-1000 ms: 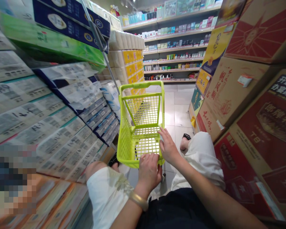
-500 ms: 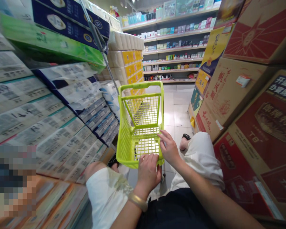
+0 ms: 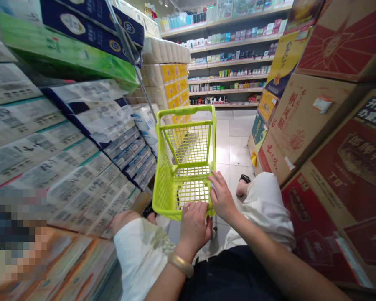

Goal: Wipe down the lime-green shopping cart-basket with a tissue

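Note:
A lime-green shopping basket (image 3: 164, 184) with mesh walls stands in front of me, with nothing inside it. My left hand (image 3: 194, 223), with a gold bangle on its wrist, is closed over the near rim, its fingers curled to the inner side. My right hand (image 3: 222, 198) lies against the right rim close to the near corner; its fingers are stretched out and the thumb is apart. A thin metal rod (image 3: 146, 92) rises from the basket's far left corner.
Stacked tissue packs (image 3: 78, 150) line the left side, with toilet-roll packs (image 3: 167, 54) behind. Cardboard cartons (image 3: 310, 121) are piled on the right. A tiled floor (image 3: 238, 138) leads to shelves (image 3: 228, 79) of small boxes and bottles. My knees flank the basket.
The view has shifted very slightly. Both hands keep their places on the basket rim, and the basket has barely moved.

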The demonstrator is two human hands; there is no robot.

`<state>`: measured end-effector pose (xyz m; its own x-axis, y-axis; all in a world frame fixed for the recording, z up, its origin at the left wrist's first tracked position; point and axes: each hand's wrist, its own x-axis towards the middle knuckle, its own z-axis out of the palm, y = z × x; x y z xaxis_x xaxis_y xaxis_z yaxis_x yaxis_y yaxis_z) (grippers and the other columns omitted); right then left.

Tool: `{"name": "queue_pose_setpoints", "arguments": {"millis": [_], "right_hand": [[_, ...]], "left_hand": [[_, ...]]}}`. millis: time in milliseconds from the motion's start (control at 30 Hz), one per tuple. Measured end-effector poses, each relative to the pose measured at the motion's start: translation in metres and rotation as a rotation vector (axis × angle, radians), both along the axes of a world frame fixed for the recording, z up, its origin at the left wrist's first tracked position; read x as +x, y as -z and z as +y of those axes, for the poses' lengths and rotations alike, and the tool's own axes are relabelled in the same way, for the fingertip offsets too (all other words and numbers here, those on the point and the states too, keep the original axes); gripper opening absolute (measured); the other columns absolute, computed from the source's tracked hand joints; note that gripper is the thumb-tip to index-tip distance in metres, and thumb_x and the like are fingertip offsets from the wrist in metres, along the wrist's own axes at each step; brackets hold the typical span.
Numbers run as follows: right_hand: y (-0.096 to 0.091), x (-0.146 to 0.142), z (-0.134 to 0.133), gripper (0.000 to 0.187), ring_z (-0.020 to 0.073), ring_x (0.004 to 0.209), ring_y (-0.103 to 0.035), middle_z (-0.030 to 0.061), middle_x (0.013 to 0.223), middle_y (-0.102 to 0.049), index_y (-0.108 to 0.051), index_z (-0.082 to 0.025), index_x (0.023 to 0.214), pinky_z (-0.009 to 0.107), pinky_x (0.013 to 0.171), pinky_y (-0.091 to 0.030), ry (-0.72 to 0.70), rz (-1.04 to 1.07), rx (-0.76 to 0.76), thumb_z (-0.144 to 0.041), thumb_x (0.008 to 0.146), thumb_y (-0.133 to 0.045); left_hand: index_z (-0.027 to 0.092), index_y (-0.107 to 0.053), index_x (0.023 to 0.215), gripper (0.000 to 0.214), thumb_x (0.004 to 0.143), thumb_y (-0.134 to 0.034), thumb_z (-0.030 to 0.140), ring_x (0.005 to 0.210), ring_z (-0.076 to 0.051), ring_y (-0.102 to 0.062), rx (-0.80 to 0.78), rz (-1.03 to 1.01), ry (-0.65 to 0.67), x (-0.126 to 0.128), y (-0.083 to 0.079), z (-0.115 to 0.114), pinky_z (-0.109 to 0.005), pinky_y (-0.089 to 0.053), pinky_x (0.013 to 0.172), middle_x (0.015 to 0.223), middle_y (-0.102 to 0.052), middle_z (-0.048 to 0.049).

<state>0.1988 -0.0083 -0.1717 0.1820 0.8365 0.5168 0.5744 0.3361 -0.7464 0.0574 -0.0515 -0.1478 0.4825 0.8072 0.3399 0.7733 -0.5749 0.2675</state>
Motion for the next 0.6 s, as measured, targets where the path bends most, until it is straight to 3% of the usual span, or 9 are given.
{"name": "queue_pose_setpoints", "arguments": {"millis": [100, 167, 400, 467, 600], "right_hand": [[-0.007, 0.007, 0.026, 0.046, 0.0255, 0.141, -0.036, 0.0101, 0.146, -0.047, -0.061, -0.019, 0.128, 0.05, 0.119, -0.03, 0.027, 0.035, -0.072, -0.016, 0.087, -0.041], [-0.007, 0.007, 0.025, 0.046, 0.025, 0.141, -0.036, 0.0098, 0.147, -0.046, -0.059, -0.02, 0.13, 0.049, 0.119, -0.029, 0.028, 0.043, -0.081, -0.018, 0.088, -0.04], [0.011, -0.011, -0.034, 0.047, 0.0227, 0.144, -0.03, 0.0079, 0.15, -0.042, -0.048, -0.024, 0.14, 0.05, 0.119, -0.03, 0.007, -0.013, 0.021, -0.02, 0.094, -0.039], [0.008, -0.011, -0.029, 0.045, 0.0242, 0.144, -0.03, 0.0097, 0.15, -0.042, -0.052, -0.021, 0.136, 0.051, 0.119, -0.029, 0.016, -0.027, 0.018, -0.019, 0.093, -0.04], [-0.006, -0.001, 0.008, 0.042, 0.0275, 0.141, -0.036, 0.0135, 0.148, -0.042, -0.062, -0.016, 0.124, 0.05, 0.117, -0.032, 0.066, 0.005, -0.056, -0.018, 0.088, -0.042]], "left_hand": [[0.022, -0.054, 0.093, 0.022, 0.072, -0.056, 0.015, 0.087, -0.023, -0.054, 0.0, -0.003, 0.003, 0.0, 0.0, 0.0, -0.04, -0.037, 0.09, 0.087, -0.062, -0.0033], [0.022, -0.054, 0.093, 0.022, 0.072, -0.056, 0.015, 0.087, -0.023, -0.054, 0.004, -0.011, 0.001, 0.0, 0.0, 0.0, -0.04, -0.037, 0.09, 0.088, -0.062, -0.0032], [0.022, -0.055, 0.092, 0.017, 0.076, -0.054, 0.017, 0.088, -0.023, -0.054, -0.019, -0.012, -0.007, -0.002, 0.001, -0.001, -0.04, -0.036, 0.089, 0.086, -0.063, -0.003], [0.022, -0.055, 0.093, 0.019, 0.075, -0.054, 0.017, 0.088, -0.023, -0.054, -0.026, -0.005, -0.007, -0.001, -0.001, -0.001, -0.04, -0.036, 0.09, 0.087, -0.063, -0.0032], [0.021, -0.055, 0.094, 0.021, 0.073, -0.055, 0.016, 0.088, -0.023, -0.054, -0.031, 0.02, -0.011, 0.001, -0.002, 0.0, -0.04, -0.037, 0.09, 0.088, -0.063, -0.0034]]}}
